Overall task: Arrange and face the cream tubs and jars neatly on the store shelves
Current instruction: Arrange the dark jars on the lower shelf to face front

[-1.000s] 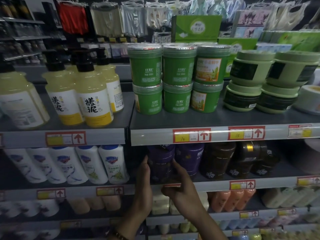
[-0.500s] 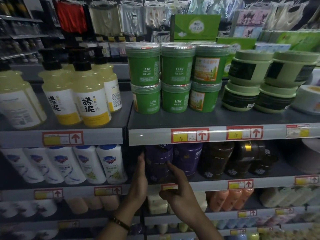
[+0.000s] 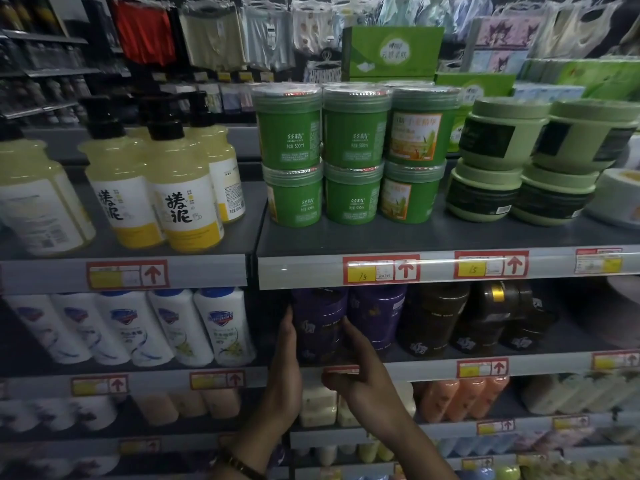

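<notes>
A dark purple jar (image 3: 320, 323) stands at the left end of the second shelf (image 3: 433, 367). My left hand (image 3: 285, 368) lies flat against its left side. My right hand (image 3: 360, 372) touches its right side with the fingers, so the jar sits between both hands. A second purple jar (image 3: 379, 315) stands just right of it, then dark brown jars (image 3: 433, 320) and black jars (image 3: 491, 317). On the top shelf (image 3: 433, 240), green tubs (image 3: 353, 154) are stacked two high in three columns, with pale green tubs (image 3: 502, 161) to their right.
Yellow pump bottles (image 3: 180, 188) fill the top shelf's left bay. White bottles with blue caps (image 3: 221, 327) stand left of the purple jars. Price tags (image 3: 381, 270) line the shelf edges. Soap bars (image 3: 318, 403) and orange bottles (image 3: 460, 398) sit below. Clothes hang behind.
Both hands have slid a little further up the sides of the left purple jar. The view has shifted slightly; the jars stay where they were.
</notes>
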Tool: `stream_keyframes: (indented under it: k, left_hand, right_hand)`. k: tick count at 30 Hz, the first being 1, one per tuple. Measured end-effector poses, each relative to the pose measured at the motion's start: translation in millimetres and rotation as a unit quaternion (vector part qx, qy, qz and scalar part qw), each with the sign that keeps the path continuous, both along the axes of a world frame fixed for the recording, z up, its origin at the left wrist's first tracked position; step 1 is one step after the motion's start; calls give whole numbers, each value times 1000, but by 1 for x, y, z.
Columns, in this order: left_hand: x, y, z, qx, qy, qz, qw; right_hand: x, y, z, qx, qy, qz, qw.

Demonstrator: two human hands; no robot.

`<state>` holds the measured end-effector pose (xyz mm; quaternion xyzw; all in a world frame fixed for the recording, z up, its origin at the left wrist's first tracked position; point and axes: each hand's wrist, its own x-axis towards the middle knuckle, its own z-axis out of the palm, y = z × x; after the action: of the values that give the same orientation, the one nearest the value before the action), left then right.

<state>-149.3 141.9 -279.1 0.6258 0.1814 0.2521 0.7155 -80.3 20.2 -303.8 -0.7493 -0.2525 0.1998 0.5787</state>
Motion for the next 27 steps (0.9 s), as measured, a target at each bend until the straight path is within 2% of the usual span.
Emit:
stream_keyframes:
  k: [27]
  left_hand:
    - [-2, 2, -19, -5, 9, 12, 1000]
  right_hand:
    - [6, 3, 4, 22, 31, 3, 999]
